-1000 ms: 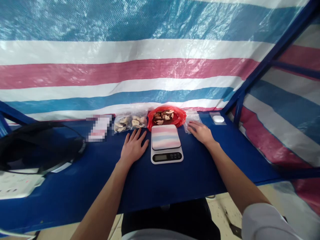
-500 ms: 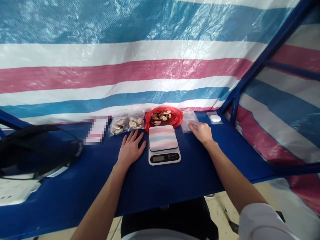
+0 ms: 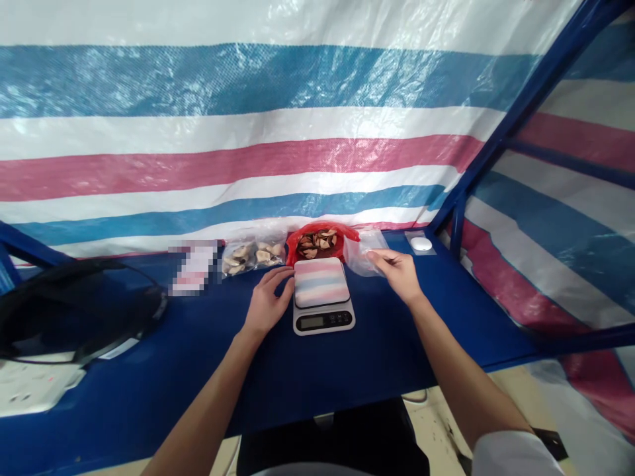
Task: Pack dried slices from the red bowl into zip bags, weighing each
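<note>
My right hand [image 3: 399,272] pinches a clear plastic bag [image 3: 364,254], lifting it at the right of a red plastic bag [image 3: 351,234]. Dried brown slices [image 3: 317,243] lie inside the red bag. My left hand [image 3: 270,301] holds nothing; its fingers are stretched toward the left edge of a white kitchen scale [image 3: 325,324]. Whether the fingertips touch the scale I cannot tell. The scale's striped, glossy platform [image 3: 321,283] bears nothing. Clear bags of pale dried slices [image 3: 254,256] lie behind my left hand.
A small clear packet with a white round object [image 3: 421,244] lies at the back right. To the left are a blurred-out card [image 3: 193,268], a black round mesh item [image 3: 74,311] and a white power strip [image 3: 37,387]. A striped sheet [image 3: 238,132] hangs behind the blue table [image 3: 278,383].
My right hand has raised the clear bag off the table and drawn it leftward. My left hand has moved from lying spread on the table to beside the scale. The view has tilted slightly.
</note>
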`<state>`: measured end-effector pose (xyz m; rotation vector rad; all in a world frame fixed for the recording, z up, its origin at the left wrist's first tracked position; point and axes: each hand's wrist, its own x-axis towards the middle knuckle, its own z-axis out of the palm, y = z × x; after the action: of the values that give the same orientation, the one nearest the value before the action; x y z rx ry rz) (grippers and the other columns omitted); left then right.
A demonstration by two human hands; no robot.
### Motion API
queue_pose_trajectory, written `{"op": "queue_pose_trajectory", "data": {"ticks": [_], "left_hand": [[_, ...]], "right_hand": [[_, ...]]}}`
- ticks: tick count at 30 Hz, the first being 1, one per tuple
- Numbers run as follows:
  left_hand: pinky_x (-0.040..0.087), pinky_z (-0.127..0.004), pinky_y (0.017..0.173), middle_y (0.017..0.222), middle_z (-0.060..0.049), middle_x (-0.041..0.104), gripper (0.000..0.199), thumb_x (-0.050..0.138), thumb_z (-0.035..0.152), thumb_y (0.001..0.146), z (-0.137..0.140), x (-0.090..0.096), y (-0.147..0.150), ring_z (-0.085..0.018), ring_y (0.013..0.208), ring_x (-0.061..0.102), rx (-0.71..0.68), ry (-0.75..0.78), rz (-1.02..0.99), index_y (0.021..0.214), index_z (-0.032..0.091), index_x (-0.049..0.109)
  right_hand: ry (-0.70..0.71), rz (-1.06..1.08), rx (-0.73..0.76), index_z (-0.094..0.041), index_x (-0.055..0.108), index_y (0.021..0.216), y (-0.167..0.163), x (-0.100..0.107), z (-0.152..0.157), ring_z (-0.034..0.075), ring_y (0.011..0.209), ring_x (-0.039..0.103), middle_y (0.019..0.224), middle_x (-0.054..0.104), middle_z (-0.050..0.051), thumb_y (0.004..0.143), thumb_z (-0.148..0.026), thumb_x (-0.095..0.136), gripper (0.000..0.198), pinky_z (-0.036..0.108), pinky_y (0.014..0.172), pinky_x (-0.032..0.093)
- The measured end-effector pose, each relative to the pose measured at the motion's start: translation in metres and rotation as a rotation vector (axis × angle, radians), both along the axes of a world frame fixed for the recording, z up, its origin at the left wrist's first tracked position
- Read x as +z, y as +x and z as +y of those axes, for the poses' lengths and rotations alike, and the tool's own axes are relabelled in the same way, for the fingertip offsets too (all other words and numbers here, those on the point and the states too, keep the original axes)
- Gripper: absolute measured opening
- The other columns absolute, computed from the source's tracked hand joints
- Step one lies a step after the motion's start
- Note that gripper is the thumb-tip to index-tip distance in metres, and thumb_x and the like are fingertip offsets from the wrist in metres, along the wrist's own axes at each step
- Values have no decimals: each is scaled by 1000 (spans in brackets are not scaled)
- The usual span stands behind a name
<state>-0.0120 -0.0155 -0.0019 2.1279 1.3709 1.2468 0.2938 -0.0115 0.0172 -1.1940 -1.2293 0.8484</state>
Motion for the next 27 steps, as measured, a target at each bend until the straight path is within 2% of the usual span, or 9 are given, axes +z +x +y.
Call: {"op": "queue_pose_trajectory", "data": {"ticks": [4, 8, 12, 14, 17, 20, 23, 27], "left_hand": [[55, -38, 97, 121, -11, 72, 41, 60, 51, 91, 8, 18, 26, -26, 109, 69, -98, -259, -292, 115, 18, 71], [51, -40, 103, 119, -10, 73, 47, 69, 54, 85, 21, 30, 44, -27, 114, 66, -181, -441, -539, 115, 18, 72], [53, -39, 97, 110, -8, 75, 48, 76, 51, 80, 27, 40, 49, -23, 102, 69, -273, -688, -773, 114, 18, 72], [54, -36, 92, 102, -8, 76, 44, 78, 49, 79, 27, 43, 47, -21, 95, 70, -324, -767, -832, 108, 17, 75], [55, -31, 84, 94, -5, 75, 34, 83, 42, 74, 29, 43, 41, -17, 85, 69, -336, -775, -854, 96, 18, 76], [56, -28, 75, 88, -2, 73, 32, 86, 39, 70, 34, 42, 33, -14, 78, 67, -275, -704, -843, 92, 20, 74], [54, -27, 69, 83, -1, 71, 35, 86, 41, 68, 42, 45, 21, -13, 71, 64, -214, -649, -803, 93, 19, 74], [50, -25, 63, 82, -1, 73, 40, 87, 41, 67, 55, 57, 3, -12, 67, 62, -193, -602, -707, 97, 18, 75]], "right_hand": [[-45, 158, 166, -21, 82, 89, -27, 8, 5, 24, 82, 75, 90, 80, 5, 74, -50, 81, 33, 38, 77, 63], [-31, 245, 270, -23, 82, 89, -47, 19, 9, 26, 89, 76, 91, 80, 5, 73, -50, 82, 31, 40, 80, 63], [-24, 301, 323, -23, 82, 90, -59, 24, 16, 27, 93, 75, 93, 80, 5, 74, -50, 81, 32, 40, 81, 63], [-20, 312, 308, -23, 82, 89, -63, 20, 22, 26, 91, 75, 92, 80, 5, 73, -51, 81, 32, 40, 82, 62], [-26, 324, 258, -23, 82, 88, -65, 11, 29, 25, 89, 75, 90, 80, 4, 70, -52, 83, 34, 40, 84, 61], [-99, 316, 277, -22, 82, 93, -65, 5, 33, 27, 92, 74, 91, 80, 5, 68, -54, 83, 40, 39, 77, 63], [-132, 277, 309, -22, 81, 100, -64, 5, 37, 27, 96, 73, 97, 80, 6, 72, -57, 80, 44, 37, 76, 62], [-126, 276, 372, -23, 80, 104, -66, 10, 46, 24, 96, 74, 103, 79, 7, 79, -61, 73, 46, 34, 77, 61]]}}
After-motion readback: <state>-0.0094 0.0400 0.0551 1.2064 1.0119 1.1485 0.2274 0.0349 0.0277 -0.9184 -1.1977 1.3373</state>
